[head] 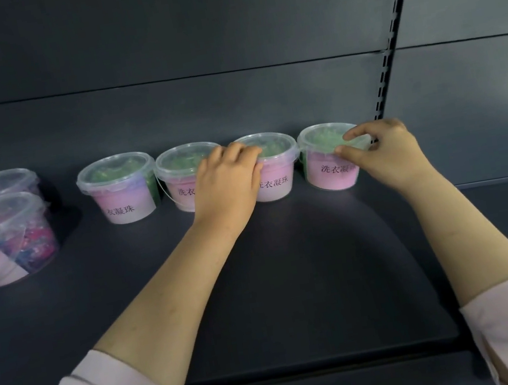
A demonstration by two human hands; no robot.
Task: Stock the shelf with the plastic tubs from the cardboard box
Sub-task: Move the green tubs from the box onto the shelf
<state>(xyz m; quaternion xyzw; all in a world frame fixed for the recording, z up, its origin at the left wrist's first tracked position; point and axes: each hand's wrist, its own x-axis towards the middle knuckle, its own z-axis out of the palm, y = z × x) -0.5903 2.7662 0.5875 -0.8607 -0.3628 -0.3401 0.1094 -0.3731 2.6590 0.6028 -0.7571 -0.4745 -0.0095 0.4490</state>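
Across the middle of the frame, four green tubs (118, 187) already stand on the shelf (291, 269). Your left hand (227, 180) grips the third tub (278, 185), and your right hand (386, 151) pinches the fourth tub (326, 174) at its rim. The cardboard box is unseen, so I cannot tell what remains.

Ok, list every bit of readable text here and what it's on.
"衣凝珠": first green tub, pink label, start out of sight.
"洗衣": second green tub, rest behind left hand.
"衣凝珠": third green tub.
"洗衣凝": fourth green tub, end behind right hand.
"珠": front left tub, rest blurred.
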